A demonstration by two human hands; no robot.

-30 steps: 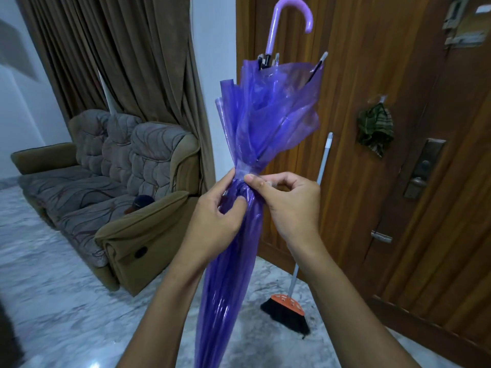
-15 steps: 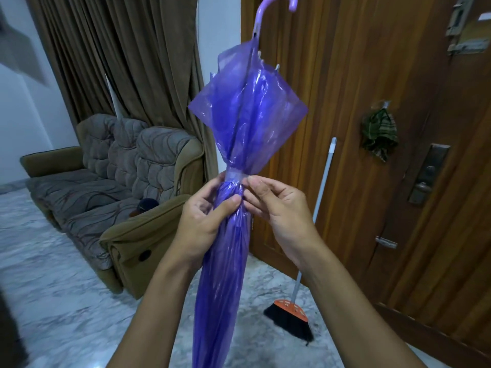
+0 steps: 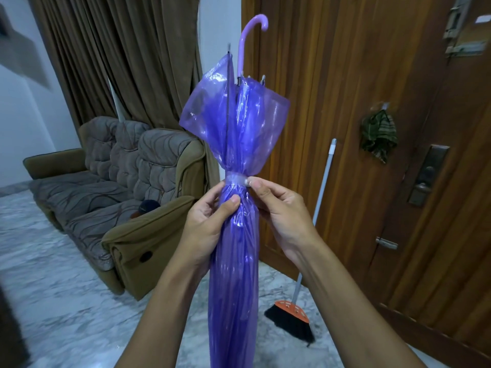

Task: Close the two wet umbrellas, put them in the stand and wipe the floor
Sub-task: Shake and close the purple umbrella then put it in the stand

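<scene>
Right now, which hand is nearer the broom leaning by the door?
Right. The right hand pinches the strap of the umbrella on the side facing the broom, whose handle stands just beyond it. The left hand grips the umbrella on the far side, away from the broom.

Both hands are holding a folded purple umbrella point(image 3: 233, 261) handle-up, the left hand point(image 3: 204, 224) gripping its canopy, the right hand point(image 3: 281, 216) pinching the clear strap point(image 3: 236, 179) around it.

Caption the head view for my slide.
Left hand grips a folded purple umbrella, handle up, while right hand pinches its strap; broom leans by door.
</scene>
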